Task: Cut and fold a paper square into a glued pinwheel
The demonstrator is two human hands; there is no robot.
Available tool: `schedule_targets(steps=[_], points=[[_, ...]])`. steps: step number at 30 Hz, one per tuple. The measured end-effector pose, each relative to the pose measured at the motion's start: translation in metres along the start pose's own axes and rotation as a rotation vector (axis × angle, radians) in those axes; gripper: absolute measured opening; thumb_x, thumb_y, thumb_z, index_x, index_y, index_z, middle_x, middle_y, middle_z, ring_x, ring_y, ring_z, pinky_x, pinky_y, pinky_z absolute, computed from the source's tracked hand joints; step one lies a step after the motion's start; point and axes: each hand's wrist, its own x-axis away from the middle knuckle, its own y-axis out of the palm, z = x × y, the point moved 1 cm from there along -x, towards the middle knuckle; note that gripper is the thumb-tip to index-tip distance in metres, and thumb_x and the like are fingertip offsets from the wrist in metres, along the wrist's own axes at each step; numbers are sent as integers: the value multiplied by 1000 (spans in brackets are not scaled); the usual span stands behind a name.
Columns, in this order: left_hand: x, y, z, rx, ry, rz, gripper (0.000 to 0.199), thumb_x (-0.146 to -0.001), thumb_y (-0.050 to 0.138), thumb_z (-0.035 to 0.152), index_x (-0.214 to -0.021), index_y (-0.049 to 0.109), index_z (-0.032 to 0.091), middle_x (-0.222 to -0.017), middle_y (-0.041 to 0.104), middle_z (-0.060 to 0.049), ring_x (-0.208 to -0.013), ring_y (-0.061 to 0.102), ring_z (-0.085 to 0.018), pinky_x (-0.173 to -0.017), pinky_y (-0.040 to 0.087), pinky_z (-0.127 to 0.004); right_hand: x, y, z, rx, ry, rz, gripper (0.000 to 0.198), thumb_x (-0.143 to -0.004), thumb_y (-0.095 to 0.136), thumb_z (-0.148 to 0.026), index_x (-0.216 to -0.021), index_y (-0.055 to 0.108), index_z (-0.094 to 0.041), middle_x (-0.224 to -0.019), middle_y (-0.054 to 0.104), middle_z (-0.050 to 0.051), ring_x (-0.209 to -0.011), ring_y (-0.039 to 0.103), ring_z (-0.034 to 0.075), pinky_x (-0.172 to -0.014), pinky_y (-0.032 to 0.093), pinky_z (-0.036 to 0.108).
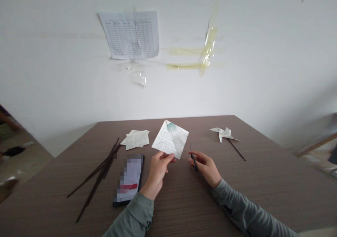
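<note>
Paper (176,141): one, square, printed, with a green mark near its top corner; raised above the middle of the surface (181,205), one corner up. Crease or fold line runs down from that corner.

Left hand (157,168): clamped on the lower edge of the paper, thumb in front.

Right hand (206,167): closed about dark scissors (195,162), tip upward, just right of the paper and apart from it. The two hands stand apart; grey-green sleeves on both arms.

Sheets (137,139): several, printed, overlapping, lying flat left of the paper.

Sticks (101,170): several, dark, thin, crossed in a loose bundle, left of the phone (129,180), which lies screen up, its display partly pixelated.

Pinwheel (224,134): one, white paper, on a dark stick, lying at right, toward the back.

Wall (263,65): white, behind; bears a printed chart (131,35) and yellowed tape (185,66).
</note>
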Motion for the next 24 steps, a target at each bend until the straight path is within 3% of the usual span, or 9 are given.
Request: schedule_targets(steps=[7,15,24], points=[[-2,-4,4,35,32,47,37,-66,104,50,-75,79,25,-86,92,-10,-85,94,-32,-47,34,-21,10,0,3,188,-38,-193,67,-93,94,-81,-123,100,-21,-85,90,8,-80,82,31,-80,68,44],[-3,-6,8,84,59,106,44,-61,105,55,-75,78,24,-87,93,-12,-81,93,-30,-48,31,-21,14,1,2,179,8,-320,70,-95,95,-83,-122,95,-18,-81,90,9,-76,84,30,-80,69,45],[-4,-5,11,110,49,135,42,-58,103,53,-78,80,24,-89,94,-12,-79,92,-29,-47,31,-21,18,5,2,167,62,-407,70,-88,101,-86,-117,92,-23,-80,86,3,-74,84,28,-80,69,43]])
